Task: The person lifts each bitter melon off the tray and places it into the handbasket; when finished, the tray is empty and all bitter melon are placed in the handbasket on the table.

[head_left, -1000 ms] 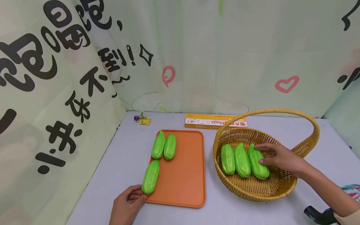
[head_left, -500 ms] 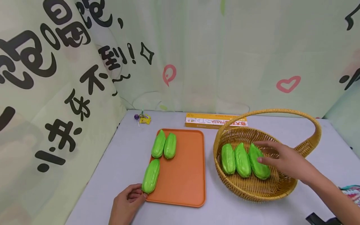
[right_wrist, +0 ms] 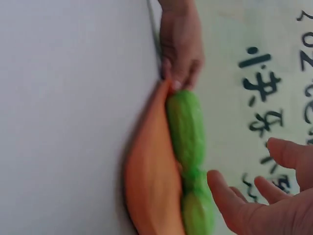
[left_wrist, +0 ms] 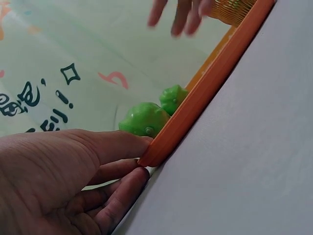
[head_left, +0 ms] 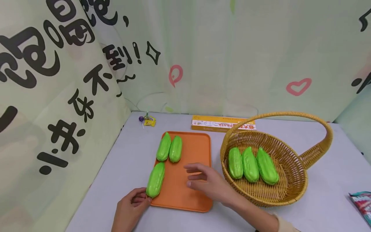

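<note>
A: Which step am I in?

B: I judge it's the reach in a gourd transfer between tray and basket; my bare right hand [head_left: 210, 185] hangs over the flat orange rectangular tray [head_left: 197, 145], fingers parted, nothing in them; my bare left hand [head_left: 131, 206] pinches that tray's near left corner, probably to steady it.

A: Gourds?

B: One long ridged green gourd [head_left: 155, 180] lies along the tray's left edge; a pair of glossy green gourds [head_left: 164, 147] sits side by side beyond it, far left; three bright green ridged gourds [head_left: 250, 165] lie in a row in the round golden-brown woven basket [head_left: 290, 180].

A: Next move?

B: Likely a grasp off the tray; I'd call for left and low, thumb one side, fingers the other; then a lift clear of the low rim.

A: Room?

B: Tray's right half is bare; basket floor is open right of its row; watch the tall arched woven handle [head_left: 290, 114] and the basket's near rim, my right forearm [head_left: 249, 209] passes close; the near gourd is tight to my left fingers, can't tell if touching.
</note>
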Demonstrator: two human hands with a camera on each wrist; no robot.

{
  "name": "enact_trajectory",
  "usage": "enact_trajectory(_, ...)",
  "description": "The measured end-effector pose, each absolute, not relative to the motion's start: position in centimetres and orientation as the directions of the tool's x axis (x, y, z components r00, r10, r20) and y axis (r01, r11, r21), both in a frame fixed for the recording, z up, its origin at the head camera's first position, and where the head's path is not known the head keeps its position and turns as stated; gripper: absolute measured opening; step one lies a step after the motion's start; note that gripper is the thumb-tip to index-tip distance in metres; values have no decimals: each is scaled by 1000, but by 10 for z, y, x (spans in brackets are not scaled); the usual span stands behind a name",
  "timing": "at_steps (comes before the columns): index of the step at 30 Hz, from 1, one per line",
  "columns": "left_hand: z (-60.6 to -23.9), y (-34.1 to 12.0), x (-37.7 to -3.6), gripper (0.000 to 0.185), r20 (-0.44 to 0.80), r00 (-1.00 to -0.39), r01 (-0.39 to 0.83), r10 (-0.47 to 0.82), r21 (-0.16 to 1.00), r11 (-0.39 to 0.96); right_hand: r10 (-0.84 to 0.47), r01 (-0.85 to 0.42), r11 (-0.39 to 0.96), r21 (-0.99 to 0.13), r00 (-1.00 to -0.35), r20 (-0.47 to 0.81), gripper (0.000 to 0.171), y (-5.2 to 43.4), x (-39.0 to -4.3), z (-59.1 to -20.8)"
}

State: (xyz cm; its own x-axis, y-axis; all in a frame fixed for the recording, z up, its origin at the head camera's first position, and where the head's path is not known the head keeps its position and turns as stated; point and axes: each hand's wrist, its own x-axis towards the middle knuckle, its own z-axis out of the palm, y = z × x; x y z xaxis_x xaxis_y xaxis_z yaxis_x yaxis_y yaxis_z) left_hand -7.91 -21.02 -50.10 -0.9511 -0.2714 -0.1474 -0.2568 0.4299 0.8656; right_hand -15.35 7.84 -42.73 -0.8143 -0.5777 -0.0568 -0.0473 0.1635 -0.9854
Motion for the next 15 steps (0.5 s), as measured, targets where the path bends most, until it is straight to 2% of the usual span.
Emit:
enact_trajectory(6,-499,-211,-79,40,-160,-948,-271,-274,857,438,-554,-99,228,-969,-832,-45,54,21,-161,-454)
enact_trajectory(15,-500,-212,-79,42,-163,-952,-267,-260,858,439,-449,-65,278,-958,-891,-69,56,-25,-167,-459)
